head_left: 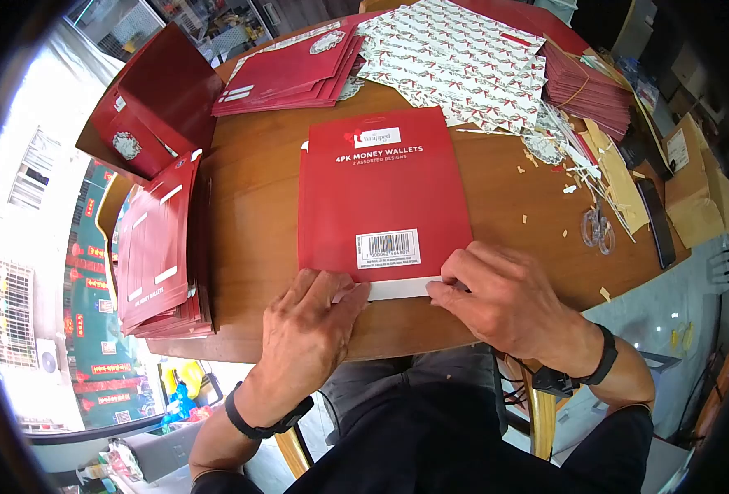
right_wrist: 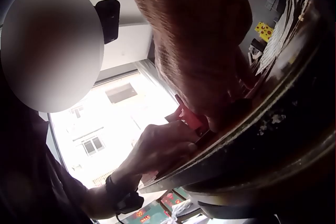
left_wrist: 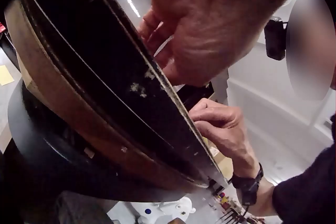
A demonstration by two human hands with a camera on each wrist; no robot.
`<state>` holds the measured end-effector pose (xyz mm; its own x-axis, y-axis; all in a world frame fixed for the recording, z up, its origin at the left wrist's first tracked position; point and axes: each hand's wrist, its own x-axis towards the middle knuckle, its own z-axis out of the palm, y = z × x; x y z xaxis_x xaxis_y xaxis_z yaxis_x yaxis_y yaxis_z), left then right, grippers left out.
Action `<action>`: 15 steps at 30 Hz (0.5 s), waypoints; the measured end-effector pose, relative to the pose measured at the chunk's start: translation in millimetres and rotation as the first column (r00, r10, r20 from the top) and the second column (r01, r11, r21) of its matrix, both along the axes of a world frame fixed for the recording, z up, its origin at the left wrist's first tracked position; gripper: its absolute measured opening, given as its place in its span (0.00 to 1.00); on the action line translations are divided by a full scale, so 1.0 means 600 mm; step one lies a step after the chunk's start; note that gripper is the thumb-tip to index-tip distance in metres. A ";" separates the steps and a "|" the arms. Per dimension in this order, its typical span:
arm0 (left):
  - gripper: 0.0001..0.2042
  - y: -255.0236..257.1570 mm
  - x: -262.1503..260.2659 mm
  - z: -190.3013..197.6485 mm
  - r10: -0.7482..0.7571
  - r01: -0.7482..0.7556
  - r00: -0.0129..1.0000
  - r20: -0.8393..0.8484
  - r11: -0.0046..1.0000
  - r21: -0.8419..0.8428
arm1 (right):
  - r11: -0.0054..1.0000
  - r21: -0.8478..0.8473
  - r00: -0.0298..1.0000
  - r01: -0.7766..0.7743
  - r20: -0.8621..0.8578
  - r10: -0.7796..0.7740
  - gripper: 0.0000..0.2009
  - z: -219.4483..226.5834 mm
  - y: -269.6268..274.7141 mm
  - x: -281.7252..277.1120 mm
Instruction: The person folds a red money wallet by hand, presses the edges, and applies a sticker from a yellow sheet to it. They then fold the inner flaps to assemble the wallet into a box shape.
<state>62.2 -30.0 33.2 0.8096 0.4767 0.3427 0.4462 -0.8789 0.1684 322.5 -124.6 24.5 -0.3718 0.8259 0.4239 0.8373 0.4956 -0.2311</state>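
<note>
A flat red money-wallet pack (head_left: 385, 193) lies on the wooden table in the head view, its barcode label towards me. A white strip (head_left: 401, 288) runs along its near edge. At the near left corner my left hand (head_left: 308, 319) grips the edge, thumb at the strip and fingers bent over the red face. My right hand (head_left: 504, 300) pinches the near right corner between thumb and curled fingers. Both wrist views look from below the table rim, where the left hand (right_wrist: 163, 148) and right hand (left_wrist: 223, 129) meet the edge; most of the pack is hidden there.
Red packs (head_left: 154, 255) are stacked at the left, beside a standing red folder (head_left: 167, 99). More red sheets (head_left: 290, 70) and white patterned sheets (head_left: 455, 62) lie at the back. Clear-handled scissors (head_left: 598, 229), paper scraps and a black phone (head_left: 655, 222) are at the right.
</note>
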 end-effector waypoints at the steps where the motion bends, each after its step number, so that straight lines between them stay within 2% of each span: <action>1: 0.14 0.001 0.000 -0.002 0.001 -0.001 1.000 0.001 1.000 0.000 | 1.000 0.021 0.999 -0.004 0.036 0.003 0.04 0.000 0.000 -0.001; 11: 0.16 0.004 -0.001 0.000 -0.011 0.011 1.000 0.018 1.000 -0.027 | 1.000 0.001 0.996 0.028 0.089 -0.028 0.04 0.009 -0.005 -0.014; 15: 0.15 0.001 0.002 -0.002 0.001 -0.001 0.999 0.032 1.000 -0.006 | 0.997 -0.065 0.996 0.032 0.081 -0.027 0.04 0.018 -0.004 -0.017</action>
